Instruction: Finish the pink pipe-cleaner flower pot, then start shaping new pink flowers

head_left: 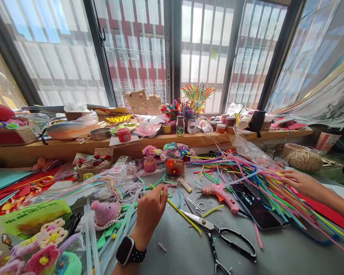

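Observation:
My left hand (pixel 151 208), with a smartwatch on its wrist, is closed above the middle of the table. A yellow pipe cleaner (pixel 186 218) runs out from both sides of its curled fingers and slants down to the right. Large black-handled scissors (pixel 208 223) lie open beside it, with small silver scissors (pixel 195 206) just behind. On the right, my right hand (pixel 302 183) stretches over a heap of multicoloured pipe cleaners (pixel 275 187), its fingers extended and nothing visibly gripped. Between the hands are a pink glue gun (pixel 219 194) and a black phone (pixel 255 206).
Small flower baskets (pixel 174 167) stand toward the back. A pink crocheted piece (pixel 105 214), bead strings and clear glue sticks (pixel 91 236) lie left, near fuzzy flowers (pixel 43 259). Jars and bowls line the wooden sill (pixel 149 144). A twine ball (pixel 304 158) sits at far right.

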Motion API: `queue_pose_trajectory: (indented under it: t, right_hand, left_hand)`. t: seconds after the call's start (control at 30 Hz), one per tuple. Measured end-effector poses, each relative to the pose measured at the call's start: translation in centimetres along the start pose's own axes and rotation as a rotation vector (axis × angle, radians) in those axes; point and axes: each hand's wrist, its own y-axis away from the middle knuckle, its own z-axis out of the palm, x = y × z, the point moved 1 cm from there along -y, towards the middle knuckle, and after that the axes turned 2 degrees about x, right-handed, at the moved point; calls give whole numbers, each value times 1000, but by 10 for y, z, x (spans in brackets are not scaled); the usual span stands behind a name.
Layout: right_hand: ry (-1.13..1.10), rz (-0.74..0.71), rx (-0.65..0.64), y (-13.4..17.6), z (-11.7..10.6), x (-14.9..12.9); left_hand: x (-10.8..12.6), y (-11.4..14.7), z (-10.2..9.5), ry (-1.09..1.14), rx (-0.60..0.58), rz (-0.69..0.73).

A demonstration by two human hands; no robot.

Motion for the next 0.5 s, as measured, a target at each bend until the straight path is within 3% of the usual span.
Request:
queue_pose_trajectory:
  t: [0.1, 0.33, 0.5]
  right_hand:
    - [-48, 66, -31, -6, -25, 3]
    - [52, 309, 147, -14, -67, -4]
    - [69, 242, 6, -43, -82, 4]
  left_hand:
    - [1, 0, -1, 9, -24, -2]
    - [3, 0, -1, 32, -50, -17]
    - [4, 1, -1, 43, -60, -16]
